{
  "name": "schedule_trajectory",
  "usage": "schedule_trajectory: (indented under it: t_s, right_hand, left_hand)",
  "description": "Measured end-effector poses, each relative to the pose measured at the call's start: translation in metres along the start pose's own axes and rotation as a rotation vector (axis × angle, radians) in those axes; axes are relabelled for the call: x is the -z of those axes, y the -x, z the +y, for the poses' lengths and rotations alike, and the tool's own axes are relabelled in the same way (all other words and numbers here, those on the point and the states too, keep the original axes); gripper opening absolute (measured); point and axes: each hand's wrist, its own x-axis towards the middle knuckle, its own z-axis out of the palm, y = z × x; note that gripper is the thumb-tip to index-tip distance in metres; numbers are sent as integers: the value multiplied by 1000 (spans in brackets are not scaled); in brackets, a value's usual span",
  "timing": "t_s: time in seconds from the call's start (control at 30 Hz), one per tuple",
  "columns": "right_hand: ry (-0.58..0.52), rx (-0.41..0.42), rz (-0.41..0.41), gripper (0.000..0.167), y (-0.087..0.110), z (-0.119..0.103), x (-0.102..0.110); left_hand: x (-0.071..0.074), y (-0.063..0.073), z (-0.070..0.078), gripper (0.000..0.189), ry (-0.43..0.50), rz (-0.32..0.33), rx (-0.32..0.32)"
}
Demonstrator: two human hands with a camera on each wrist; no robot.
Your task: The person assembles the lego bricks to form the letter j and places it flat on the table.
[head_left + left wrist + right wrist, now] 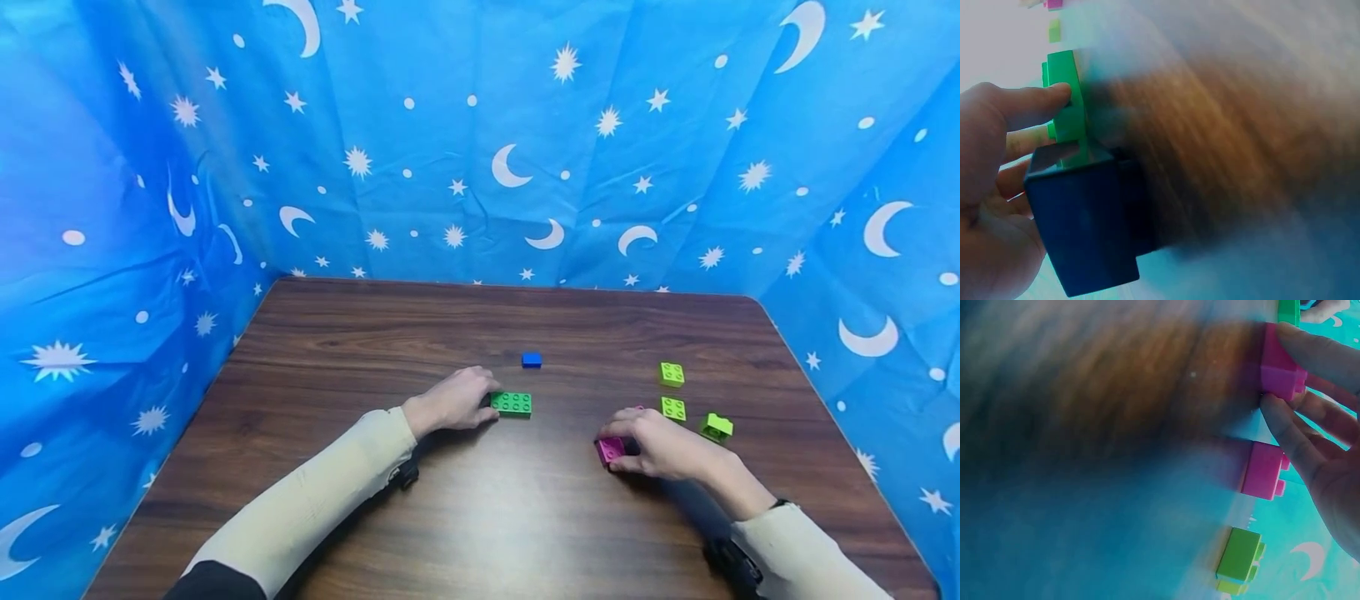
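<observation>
At the table's middle my left hand (453,402) grips the left end of a long green brick (512,405), its studs facing up. In the left wrist view the thumb presses the side of this green brick (1063,69), and a dark blue block-like shape (1082,219) fills the foreground beside it. My right hand (656,442) pinches a magenta brick (611,451) between thumb and fingers, at the table surface. The right wrist view shows the held magenta brick (1279,365) and a second magenta brick (1263,470) just beyond the fingers, mostly hidden by the hand in the head view.
A small blue brick (532,360) lies behind the green one. Right of centre are a far lime brick (672,374), a nearer lime brick (673,408) close behind the right hand, and a tipped lime brick (717,427). A blue star-patterned cloth (480,150) walls the wooden table (375,325).
</observation>
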Motion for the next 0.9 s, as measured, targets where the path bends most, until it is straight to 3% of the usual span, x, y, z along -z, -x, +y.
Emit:
schedule_trajectory:
  t_s: [0.27,0.47,0.9]
  right_hand:
    - [8,42,48,27,-5,3,0]
    - [-19,25,43,27,-7,4,0]
    - [12,94,110,25,-33,5,8]
  left_hand:
    - [0,0,-1,42,26,1,0]
    - [3,-3,0,40,29,-3,7]
    - [4,-3,1,40,52,4,33]
